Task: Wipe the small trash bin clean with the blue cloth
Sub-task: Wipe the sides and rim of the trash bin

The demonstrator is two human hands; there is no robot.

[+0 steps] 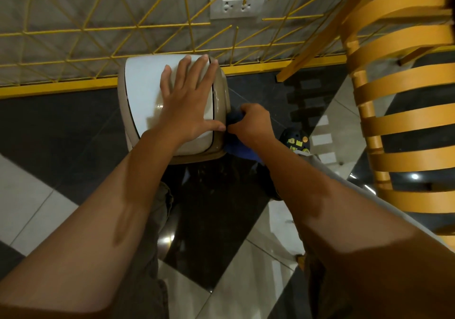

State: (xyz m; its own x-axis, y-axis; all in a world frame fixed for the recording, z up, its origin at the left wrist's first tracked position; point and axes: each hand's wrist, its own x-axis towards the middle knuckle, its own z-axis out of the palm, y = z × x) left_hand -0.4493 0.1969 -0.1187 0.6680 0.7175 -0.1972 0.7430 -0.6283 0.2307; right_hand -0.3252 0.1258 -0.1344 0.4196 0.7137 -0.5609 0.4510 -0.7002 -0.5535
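Observation:
The small trash bin [142, 85] stands on the floor against the wall, seen from above, with a white swing lid and a beige rim. My left hand [187, 97] lies flat on the lid, fingers spread, thumb at the rim's right edge. My right hand [251, 121] is closed around the blue cloth [240, 146] and presses it against the bin's right side, below the rim. Most of the cloth is hidden under that hand and wrist.
A yellow wire grid [98, 30] and yellow floor rail run along the wall behind the bin, with a wall socket [237, 2] above. An orange slatted chair [403, 97] stands at the right. A dark shoe [296, 141] is beside the cloth. The floor is glossy black and white tile.

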